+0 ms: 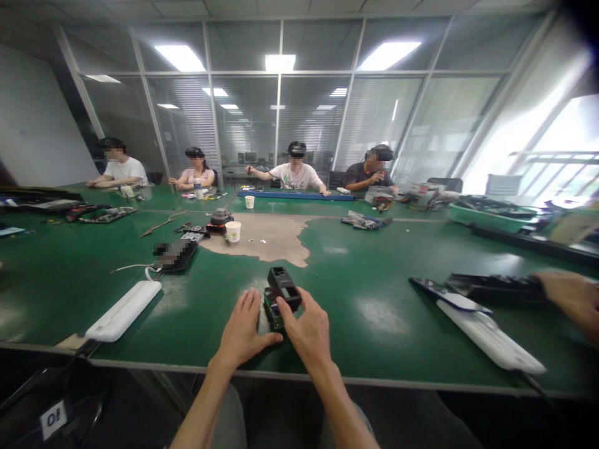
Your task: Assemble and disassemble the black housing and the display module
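Note:
A black plastic housing (282, 284) with rectangular openings in its top stands in front of me near the table's front edge. It is tilted over a dark lower part with a green circuit-board edge (268, 302); whether the two are joined I cannot tell. My right hand (307, 325) grips the housing from the right, thumb on the near side and fingers behind it. To the left of the lower part, my left hand (241, 330) rests with its fingers stretched out and its thumb pointing right. Nothing shows in that hand.
White power strips lie at left (124, 312) and right (486, 330). Paper cups (233, 232) and a dark device (175, 254) sit farther back, with gloves (362, 221) beyond. Another person's hand (573, 299) reaches in at right. Several people sit across the green table (346, 349).

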Demonstrator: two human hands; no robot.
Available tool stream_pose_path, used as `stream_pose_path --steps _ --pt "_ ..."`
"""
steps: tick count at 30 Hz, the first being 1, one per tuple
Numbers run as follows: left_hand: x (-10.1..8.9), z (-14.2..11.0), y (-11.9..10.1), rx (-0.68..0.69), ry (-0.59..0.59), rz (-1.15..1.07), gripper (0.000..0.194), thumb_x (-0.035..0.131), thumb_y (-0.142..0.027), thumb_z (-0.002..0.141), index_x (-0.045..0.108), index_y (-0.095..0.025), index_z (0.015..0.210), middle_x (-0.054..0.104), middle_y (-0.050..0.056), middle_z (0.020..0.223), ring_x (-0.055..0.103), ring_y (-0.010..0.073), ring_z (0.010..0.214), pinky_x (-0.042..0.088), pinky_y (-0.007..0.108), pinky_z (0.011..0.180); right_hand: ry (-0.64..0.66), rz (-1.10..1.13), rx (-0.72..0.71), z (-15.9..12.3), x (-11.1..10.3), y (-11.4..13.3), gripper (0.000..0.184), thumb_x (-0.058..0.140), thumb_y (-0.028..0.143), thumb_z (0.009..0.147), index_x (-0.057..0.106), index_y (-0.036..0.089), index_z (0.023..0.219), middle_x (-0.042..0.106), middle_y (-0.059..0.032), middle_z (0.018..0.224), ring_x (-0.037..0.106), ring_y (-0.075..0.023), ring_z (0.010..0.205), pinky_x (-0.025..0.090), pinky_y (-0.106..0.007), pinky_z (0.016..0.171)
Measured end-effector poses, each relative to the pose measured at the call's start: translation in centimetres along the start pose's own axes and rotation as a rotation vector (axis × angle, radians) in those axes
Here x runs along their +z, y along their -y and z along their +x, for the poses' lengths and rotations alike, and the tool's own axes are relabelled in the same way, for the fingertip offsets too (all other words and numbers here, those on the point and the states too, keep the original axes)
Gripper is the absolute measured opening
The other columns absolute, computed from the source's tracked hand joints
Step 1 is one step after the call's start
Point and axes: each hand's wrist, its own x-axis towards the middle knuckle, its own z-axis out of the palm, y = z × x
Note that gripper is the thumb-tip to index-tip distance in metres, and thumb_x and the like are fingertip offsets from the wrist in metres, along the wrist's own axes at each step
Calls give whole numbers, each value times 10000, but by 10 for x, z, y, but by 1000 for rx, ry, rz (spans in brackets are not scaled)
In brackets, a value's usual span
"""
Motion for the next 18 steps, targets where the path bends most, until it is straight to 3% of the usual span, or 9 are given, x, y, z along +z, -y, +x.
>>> stream_pose_path --steps 4,9,18 --pt "-2 0 -2 -31 18 10 1071 553 -785 719 258 -96 1485 257 179 1553 187 334 1445 230 470 1167 -69 -24 1 8 -7 -27 442 523 470 860 596 165 1172 682 -100 1060 624 -234 988 439 -336 888" --pt "-3 0 -3 -36 22 3 1063 525 -795 735 264 -89 1485 253 179 1555 180 327 1448 224 464 1168 -63 -101 19 2 1 -60 438 509 475 863 599 161 1155 680 -101 1052 614 -244 990 444 -354 883" --pt "-2 1 -2 -37 20 -10 1034 542 -782 731 280 -125 1485 258 171 1555 188 340 1445 233 489 1156 -37 -176 -4 -5 10 -73 437 495 464 871 592 149 1158 674 -113 1049 608 -247 1016 440 -372 902"
